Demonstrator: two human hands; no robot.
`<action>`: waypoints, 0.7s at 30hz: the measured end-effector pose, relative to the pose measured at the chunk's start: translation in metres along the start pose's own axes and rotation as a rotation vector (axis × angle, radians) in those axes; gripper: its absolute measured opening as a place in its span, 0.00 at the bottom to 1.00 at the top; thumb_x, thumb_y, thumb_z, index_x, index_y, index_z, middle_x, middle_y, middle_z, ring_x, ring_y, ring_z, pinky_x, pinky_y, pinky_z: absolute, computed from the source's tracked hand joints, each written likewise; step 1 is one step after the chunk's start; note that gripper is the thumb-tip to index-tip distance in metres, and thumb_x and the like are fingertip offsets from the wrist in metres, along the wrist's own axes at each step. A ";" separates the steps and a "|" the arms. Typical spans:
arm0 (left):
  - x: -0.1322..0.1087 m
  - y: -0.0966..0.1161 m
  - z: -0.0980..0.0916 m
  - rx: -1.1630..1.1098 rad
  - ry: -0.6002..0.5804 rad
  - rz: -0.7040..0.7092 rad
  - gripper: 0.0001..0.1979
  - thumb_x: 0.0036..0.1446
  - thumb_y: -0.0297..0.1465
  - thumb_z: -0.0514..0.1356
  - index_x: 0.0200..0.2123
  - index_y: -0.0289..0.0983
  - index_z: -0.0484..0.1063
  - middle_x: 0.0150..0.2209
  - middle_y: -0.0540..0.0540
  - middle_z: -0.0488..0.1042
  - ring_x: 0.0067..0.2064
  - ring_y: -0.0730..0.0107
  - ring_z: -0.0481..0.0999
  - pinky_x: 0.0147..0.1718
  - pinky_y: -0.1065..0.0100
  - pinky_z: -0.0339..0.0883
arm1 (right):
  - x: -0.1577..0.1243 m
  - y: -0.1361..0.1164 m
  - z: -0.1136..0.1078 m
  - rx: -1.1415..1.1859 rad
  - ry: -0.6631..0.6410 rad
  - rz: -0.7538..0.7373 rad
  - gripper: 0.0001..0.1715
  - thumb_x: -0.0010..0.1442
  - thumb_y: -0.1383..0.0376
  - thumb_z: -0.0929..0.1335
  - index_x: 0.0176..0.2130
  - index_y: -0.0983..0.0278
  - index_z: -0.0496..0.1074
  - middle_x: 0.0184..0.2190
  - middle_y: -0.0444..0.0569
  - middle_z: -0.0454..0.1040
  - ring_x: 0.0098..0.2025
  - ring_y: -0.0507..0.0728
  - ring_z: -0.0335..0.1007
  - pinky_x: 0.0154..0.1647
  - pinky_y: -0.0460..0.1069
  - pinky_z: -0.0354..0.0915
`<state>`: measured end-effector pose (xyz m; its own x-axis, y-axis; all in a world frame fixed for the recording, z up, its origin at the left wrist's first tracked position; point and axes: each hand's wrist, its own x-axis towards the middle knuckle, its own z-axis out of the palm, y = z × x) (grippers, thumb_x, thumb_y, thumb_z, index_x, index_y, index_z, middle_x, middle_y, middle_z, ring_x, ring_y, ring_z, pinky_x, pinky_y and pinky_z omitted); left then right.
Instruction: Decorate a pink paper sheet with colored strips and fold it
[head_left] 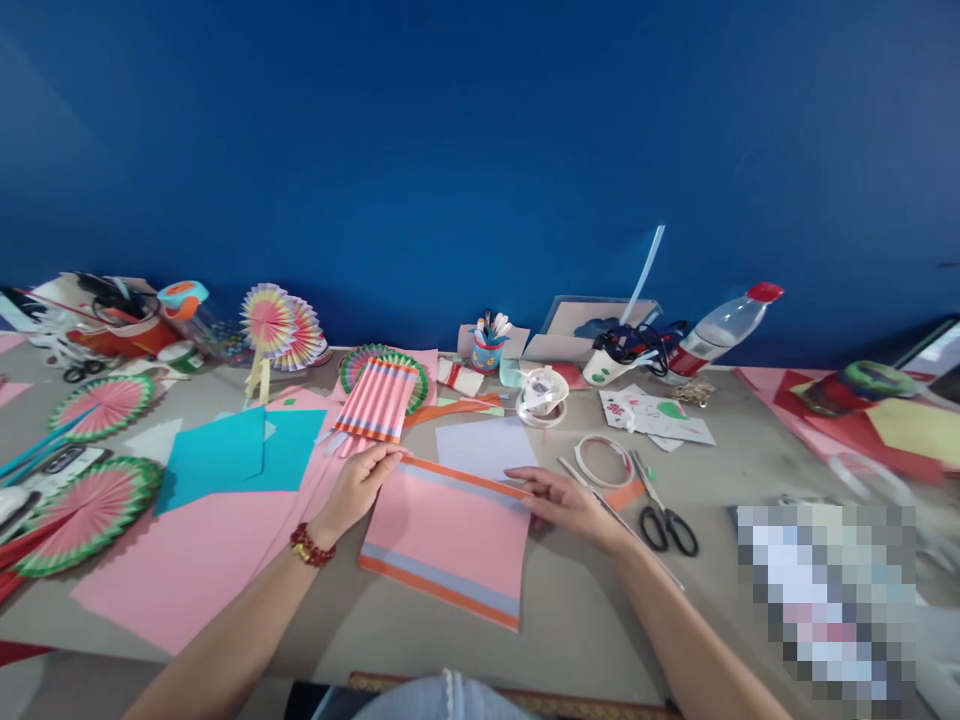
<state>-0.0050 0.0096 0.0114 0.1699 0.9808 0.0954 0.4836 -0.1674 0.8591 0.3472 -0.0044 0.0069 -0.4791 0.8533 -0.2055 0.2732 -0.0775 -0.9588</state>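
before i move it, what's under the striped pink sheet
Grey table shows beside the striped pink sheet; pale lilac paper appears beyond its far edge. Anything directly beneath is covered, so I can't tell.

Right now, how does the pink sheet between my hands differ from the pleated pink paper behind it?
The pink sheet looks mostly flat, while the pleated paper is folded into ridges. The pink sheet also looks wider than the pleated paper. Both are pink, with orange and bluish bands along two opposite edges.

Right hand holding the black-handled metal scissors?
No, those scissors lie on the grey table; the right hand touches a striped pink paper sheet.
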 end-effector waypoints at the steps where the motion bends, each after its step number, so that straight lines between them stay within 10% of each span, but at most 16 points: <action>1: 0.000 0.001 0.001 -0.003 -0.002 0.003 0.19 0.65 0.44 0.53 0.46 0.38 0.76 0.41 0.46 0.79 0.44 0.62 0.76 0.43 0.66 0.69 | 0.001 0.001 0.002 -0.017 0.000 -0.016 0.31 0.60 0.50 0.70 0.57 0.60 0.70 0.32 0.46 0.76 0.29 0.52 0.71 0.29 0.46 0.69; 8: 0.002 0.003 -0.005 -0.195 0.212 -0.031 0.23 0.64 0.47 0.53 0.53 0.38 0.70 0.48 0.43 0.76 0.45 0.63 0.75 0.42 0.68 0.70 | 0.004 0.002 0.017 0.063 0.278 -0.119 0.33 0.59 0.51 0.70 0.59 0.60 0.70 0.35 0.47 0.77 0.25 0.50 0.68 0.29 0.47 0.71; 12: 0.001 0.003 -0.009 -0.237 0.103 -0.103 0.24 0.58 0.46 0.60 0.51 0.37 0.69 0.39 0.46 0.77 0.35 0.66 0.76 0.34 0.68 0.70 | -0.005 -0.003 0.028 0.072 0.411 -0.149 0.31 0.59 0.50 0.68 0.58 0.59 0.72 0.47 0.51 0.77 0.29 0.53 0.71 0.30 0.50 0.73; 21: 0.003 0.003 -0.001 0.006 0.044 0.052 0.22 0.62 0.38 0.55 0.58 0.38 0.61 0.29 0.51 0.73 0.32 0.68 0.74 0.32 0.70 0.65 | -0.065 -0.001 0.057 -0.287 0.169 -0.058 0.23 0.60 0.62 0.64 0.53 0.59 0.77 0.41 0.50 0.81 0.38 0.58 0.77 0.39 0.50 0.72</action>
<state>-0.0038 0.0122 0.0151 0.1576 0.9741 0.1621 0.4801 -0.2190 0.8494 0.3308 -0.0897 0.0097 -0.3621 0.9274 -0.0940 0.4848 0.1013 -0.8688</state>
